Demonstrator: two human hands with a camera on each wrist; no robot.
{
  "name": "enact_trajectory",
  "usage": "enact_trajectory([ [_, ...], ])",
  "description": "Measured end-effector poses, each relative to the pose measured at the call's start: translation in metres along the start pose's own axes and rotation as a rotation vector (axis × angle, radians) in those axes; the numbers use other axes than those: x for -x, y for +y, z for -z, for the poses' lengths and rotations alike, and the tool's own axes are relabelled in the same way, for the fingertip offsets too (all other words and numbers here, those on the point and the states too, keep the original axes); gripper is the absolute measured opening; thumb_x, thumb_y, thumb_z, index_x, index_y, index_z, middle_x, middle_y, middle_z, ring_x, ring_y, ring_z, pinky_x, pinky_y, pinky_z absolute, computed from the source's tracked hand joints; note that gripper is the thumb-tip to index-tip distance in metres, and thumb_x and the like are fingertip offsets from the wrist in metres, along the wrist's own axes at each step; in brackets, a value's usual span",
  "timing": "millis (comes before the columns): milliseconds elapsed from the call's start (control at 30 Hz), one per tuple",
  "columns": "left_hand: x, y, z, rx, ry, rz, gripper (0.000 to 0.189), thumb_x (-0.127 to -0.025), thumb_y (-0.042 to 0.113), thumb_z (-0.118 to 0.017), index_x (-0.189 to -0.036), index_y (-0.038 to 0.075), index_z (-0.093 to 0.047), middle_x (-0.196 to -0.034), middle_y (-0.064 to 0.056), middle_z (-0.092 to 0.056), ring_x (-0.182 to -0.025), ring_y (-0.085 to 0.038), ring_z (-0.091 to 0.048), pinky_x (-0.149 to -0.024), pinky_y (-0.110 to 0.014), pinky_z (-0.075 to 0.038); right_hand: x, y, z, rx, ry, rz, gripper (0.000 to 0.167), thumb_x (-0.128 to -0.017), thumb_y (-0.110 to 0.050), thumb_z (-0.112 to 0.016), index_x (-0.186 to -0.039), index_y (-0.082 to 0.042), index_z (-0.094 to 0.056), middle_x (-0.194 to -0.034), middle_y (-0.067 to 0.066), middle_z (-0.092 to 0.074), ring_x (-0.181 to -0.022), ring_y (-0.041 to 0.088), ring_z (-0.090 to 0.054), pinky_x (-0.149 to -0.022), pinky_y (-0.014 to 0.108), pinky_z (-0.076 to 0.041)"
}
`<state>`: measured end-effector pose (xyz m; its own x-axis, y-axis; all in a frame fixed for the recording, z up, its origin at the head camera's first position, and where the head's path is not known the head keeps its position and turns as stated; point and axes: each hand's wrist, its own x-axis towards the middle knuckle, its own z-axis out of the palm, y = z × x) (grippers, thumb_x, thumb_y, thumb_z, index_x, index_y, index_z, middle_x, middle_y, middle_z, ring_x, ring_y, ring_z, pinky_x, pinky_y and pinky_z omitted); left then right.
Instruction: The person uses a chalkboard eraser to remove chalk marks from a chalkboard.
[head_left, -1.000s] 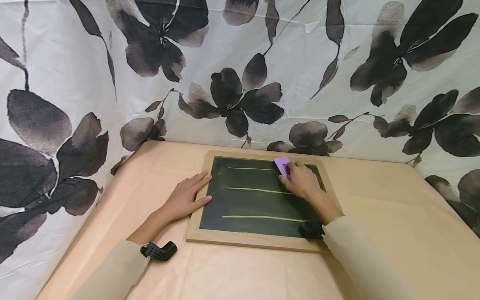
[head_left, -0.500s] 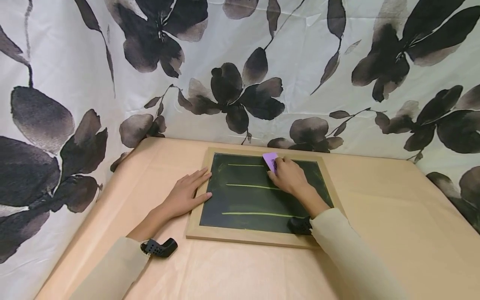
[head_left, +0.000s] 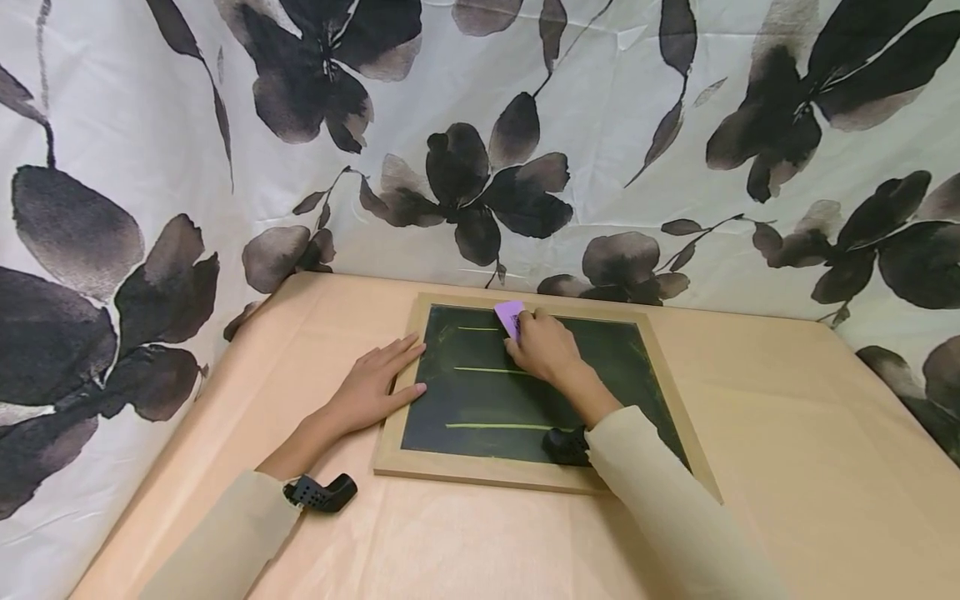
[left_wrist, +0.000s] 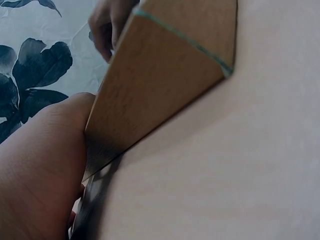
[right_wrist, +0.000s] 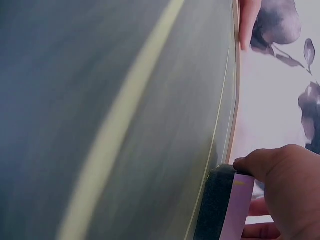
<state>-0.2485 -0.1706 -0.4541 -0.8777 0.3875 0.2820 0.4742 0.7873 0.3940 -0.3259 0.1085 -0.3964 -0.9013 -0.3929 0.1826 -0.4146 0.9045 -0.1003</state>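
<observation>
A chalkboard (head_left: 615,346) with a wooden frame (head_left: 487,472) lies on the table, bearing three yellow chalk lines. My right hand (head_left: 551,346) grips a purple chalkboard eraser (head_left: 507,317) on the top line (head_left: 476,328). Its dark felt side (right_wrist: 215,202) faces the board in the right wrist view, with the thumb over the end of the purple back. To the right of the eraser the top line is gone. The middle line (head_left: 487,369) and lowest line (head_left: 480,426) run partly behind my right arm. My left hand (head_left: 372,385) rests with fingers spread on the frame's left side.
A pale peach cloth (head_left: 810,417) covers the table. Behind it hangs a white curtain (head_left: 600,183) with dark flowers. Black wrist devices (head_left: 321,493) sit at both sleeves, the right one (head_left: 566,447) low over the board.
My right hand has slid leftward with the eraser along the top line, which has become shorter from its right end. My left hand has stayed on the frame.
</observation>
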Motion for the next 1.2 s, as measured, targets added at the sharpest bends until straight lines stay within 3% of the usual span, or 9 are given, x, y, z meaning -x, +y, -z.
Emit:
enact_trajectory([
  [300, 0.000, -0.003, -0.005, 0.002, 0.008, -0.017, 0.068, -0.095, 0.045, -0.055, -0.150, 0.012, -0.035, -0.156, -0.007, -0.024, -0.141, -0.031, -0.023, -0.111, -0.054, -0.016, -0.015, -0.039, -0.010, -0.015, 0.004, 0.061, 0.049, -0.093, -0.033, -0.059, -0.126, 0.003, -0.056, -0.104, 0.018, -0.055, -0.083, 0.028, -0.059, -0.070, 0.045, -0.052],
  [533, 0.000, -0.003, -0.005, -0.011, 0.032, -0.030, 0.067, -0.094, 0.044, -0.056, -0.149, 0.011, -0.037, -0.155, -0.008, -0.026, -0.140, -0.032, -0.027, -0.110, -0.055, -0.019, -0.023, -0.056, -0.010, -0.041, -0.023, 0.096, 0.050, -0.094, -0.032, -0.059, -0.130, 0.002, -0.054, -0.107, 0.017, -0.055, -0.085, 0.027, -0.059, -0.074, 0.043, -0.051],
  [733, -0.001, -0.006, -0.003, -0.024, 0.011, -0.009, 0.066, -0.095, 0.045, -0.054, -0.150, 0.013, -0.035, -0.156, -0.006, -0.025, -0.141, -0.030, -0.024, -0.111, -0.053, -0.017, -0.026, -0.055, -0.006, -0.065, -0.086, 0.142, 0.053, -0.095, -0.033, -0.060, -0.138, -0.003, -0.050, -0.114, 0.017, -0.054, -0.090, 0.026, -0.057, -0.076, 0.042, -0.050],
  [1200, -0.001, -0.006, -0.003, -0.021, 0.010, -0.017, 0.065, -0.096, 0.046, -0.053, -0.150, 0.013, -0.036, -0.156, -0.006, -0.024, -0.141, -0.031, -0.025, -0.111, -0.053, -0.018, -0.019, -0.039, -0.002, -0.020, -0.100, 0.193, 0.053, -0.095, -0.032, -0.060, -0.142, -0.013, -0.048, -0.125, 0.012, -0.053, -0.109, 0.031, -0.054, -0.081, 0.050, -0.051],
])
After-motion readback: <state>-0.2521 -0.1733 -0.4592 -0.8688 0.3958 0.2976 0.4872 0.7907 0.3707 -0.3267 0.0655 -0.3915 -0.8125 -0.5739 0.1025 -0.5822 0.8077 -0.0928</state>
